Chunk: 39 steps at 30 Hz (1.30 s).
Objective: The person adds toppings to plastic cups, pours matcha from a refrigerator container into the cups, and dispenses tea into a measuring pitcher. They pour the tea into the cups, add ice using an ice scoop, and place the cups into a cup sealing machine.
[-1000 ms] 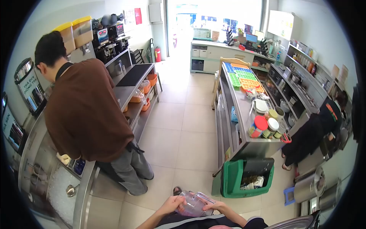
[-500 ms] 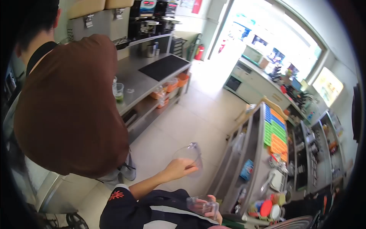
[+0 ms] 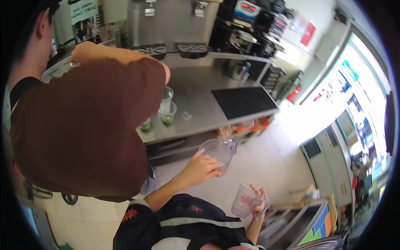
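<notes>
My left hand (image 3: pixel 201 168) is closed on the near side of a clear plastic pitcher (image 3: pixel 218 152), whose handle points away to the right. The pitcher is held in the air in front of the steel counter (image 3: pixel 196 89). Lower and to the right, my right hand (image 3: pixel 259 201) grips a smaller clear measuring jug (image 3: pixel 241 203) on its handle side. Both vessels look empty. On the counter, clear cups with green contents, one cup (image 3: pixel 168 114) among them, stand beyond my left hand.
A co-worker in a brown shirt (image 3: pixel 87 133) stands close on my left, one arm reaching forward. A black mat (image 3: pixel 243 102) lies on the counter, with orange bins (image 3: pixel 261 123) below. A shelf unit (image 3: pixel 291 225) is at the lower right.
My view has turned towards the counter, so more of it shows. My right hand has risen with the measuring jug, and the pitcher has come nearer the counter. The co-worker's forearm has come into view.
</notes>
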Each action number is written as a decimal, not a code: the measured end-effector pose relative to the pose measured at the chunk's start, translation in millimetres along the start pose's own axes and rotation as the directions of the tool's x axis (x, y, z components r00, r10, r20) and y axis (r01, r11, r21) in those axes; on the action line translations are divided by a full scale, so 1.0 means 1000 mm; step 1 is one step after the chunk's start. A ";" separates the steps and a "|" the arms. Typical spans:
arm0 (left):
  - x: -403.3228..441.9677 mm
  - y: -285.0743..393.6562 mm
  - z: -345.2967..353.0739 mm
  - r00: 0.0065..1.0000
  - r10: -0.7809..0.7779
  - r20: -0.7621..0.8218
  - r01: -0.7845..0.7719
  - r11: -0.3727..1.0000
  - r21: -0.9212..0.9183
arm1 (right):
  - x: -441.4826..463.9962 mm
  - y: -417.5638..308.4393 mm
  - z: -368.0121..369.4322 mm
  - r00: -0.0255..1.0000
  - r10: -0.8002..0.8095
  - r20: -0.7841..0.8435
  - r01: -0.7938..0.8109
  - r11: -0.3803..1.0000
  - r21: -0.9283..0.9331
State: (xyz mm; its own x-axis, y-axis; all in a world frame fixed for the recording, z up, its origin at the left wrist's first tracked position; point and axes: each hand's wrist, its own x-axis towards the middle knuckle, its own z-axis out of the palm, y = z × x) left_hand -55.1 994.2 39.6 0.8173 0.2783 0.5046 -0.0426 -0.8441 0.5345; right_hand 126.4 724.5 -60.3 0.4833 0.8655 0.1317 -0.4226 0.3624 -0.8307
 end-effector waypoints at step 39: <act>0.236 -0.284 -0.282 0.715 -0.050 -0.697 0.622 0.502 0.601 | 0.747 -0.022 0.216 0.753 -0.125 0.646 0.498 0.750 -0.436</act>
State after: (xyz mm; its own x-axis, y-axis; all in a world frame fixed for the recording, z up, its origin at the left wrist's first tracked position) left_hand -12.8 1428.7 198.2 0.1860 0.5612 0.8065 0.8321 -0.5264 0.1743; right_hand 331.3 1438.2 173.5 -0.0785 0.8301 0.5520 0.2579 0.5518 -0.7931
